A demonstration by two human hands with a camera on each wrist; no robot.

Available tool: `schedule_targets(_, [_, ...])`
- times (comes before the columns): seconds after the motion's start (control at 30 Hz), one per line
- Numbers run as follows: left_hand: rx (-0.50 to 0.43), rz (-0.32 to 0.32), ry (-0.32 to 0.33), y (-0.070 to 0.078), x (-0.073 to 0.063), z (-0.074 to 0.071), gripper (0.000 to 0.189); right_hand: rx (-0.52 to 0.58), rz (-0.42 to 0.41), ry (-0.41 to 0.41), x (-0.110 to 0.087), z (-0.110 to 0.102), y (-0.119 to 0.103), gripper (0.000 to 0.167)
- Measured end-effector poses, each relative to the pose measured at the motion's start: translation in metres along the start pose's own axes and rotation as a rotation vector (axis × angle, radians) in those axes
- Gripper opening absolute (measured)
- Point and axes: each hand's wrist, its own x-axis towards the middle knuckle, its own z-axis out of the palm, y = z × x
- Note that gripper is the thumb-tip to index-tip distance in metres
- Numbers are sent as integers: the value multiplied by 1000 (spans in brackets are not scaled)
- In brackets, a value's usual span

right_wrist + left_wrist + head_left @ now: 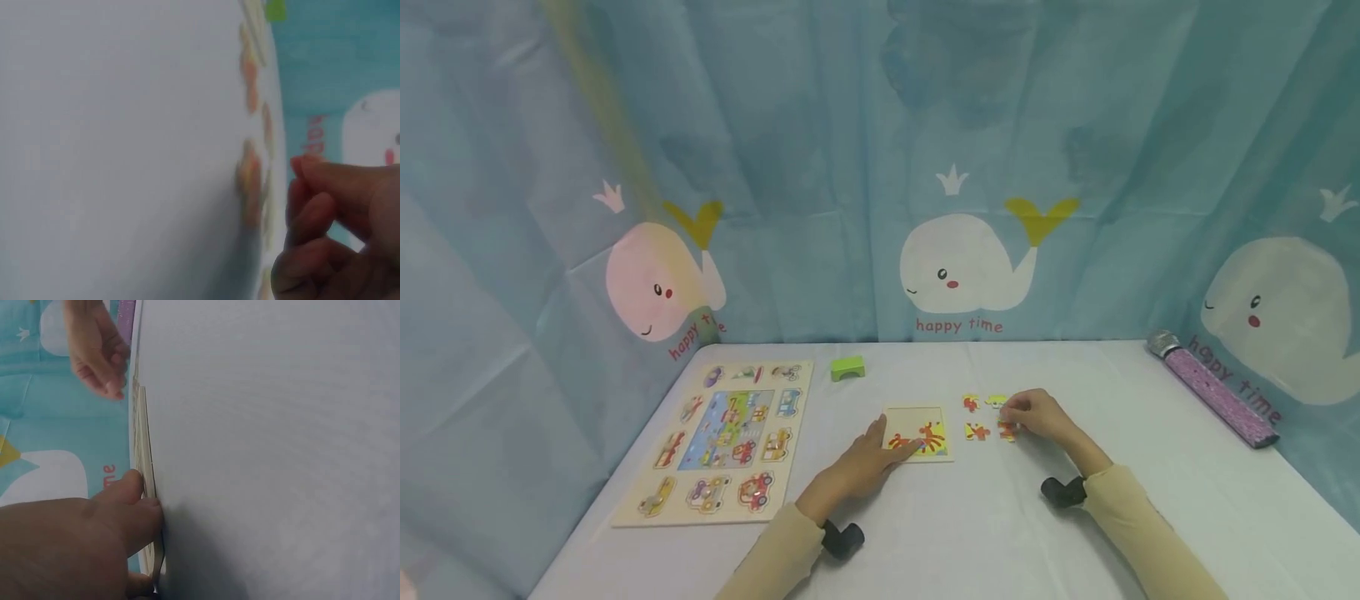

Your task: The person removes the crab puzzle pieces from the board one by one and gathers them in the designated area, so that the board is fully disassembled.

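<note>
While the small puzzle board (917, 417) is steadied at its left and near edges by the left hand (859, 467), the right hand (1037, 414) is held over the loose pieces (977, 432) just beyond the board's right side. The left fingers are laid loosely against the rim and partly across the picture, with no firm clasp to be made out. The right thumb and forefinger are brought together at the tips; whether a thin piece is pinched between them cannot be told. In the head view, 4 loose pieces can be counted in 2 rows, some partly hidden by the right fingers. On the board, colour is seen along the lower part, and bare wood above.

Neighbouring pieces could be nudged or flipped, since they are flat and closely spaced beneath the curled fingers. The coloured part could be disturbed if it were pressed unevenly, and the board could be slid across the white tabletop (970, 517) if its rim were pushed sideways.
</note>
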Motion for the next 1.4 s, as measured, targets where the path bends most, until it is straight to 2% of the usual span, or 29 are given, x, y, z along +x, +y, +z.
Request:
schedule_targets(0.1, [16,3,8,0,0,-1,43,28,-36,-44,4,12,-19,17])
schedule_targets(0.23, [-14,-9,-1,1,-1,-2,42,10,-156,-140,8,38,-50,17])
schedule_targets(0.33, [-36,-13,-13,2,-1,-3,42,-28,-264,-183,11,57,-64,16])
schedule_targets(0.43, [-40,-23,-18,4,-1,-4,42,-97,-269,-165,12,68,-71,15])
schedule_targets(0.57, [-47,-24,-15,5,0,-3,43,-169,-231,-142,12,74,-76,16])
schedule_targets(0.7, [-43,-24,-7,5,-1,-3,45,-192,-212,-142,11,76,-77,16])
schedule_targets(0.87, [-23,-11,5,4,-2,-3,44,-199,-217,-131,11,76,-77,15])
schedule_targets(1.03, [4,-5,11,4,-1,-2,44,-198,-257,-114,10,77,-77,22])
schedule_targets(1.27, [-24,-21,-2,6,-1,-3,43,-166,-243,-130,7,77,-77,26])
schedule_targets(1.4, [-23,-15,-2,6,-2,-4,44,-145,-252,-133,7,76,-75,23])
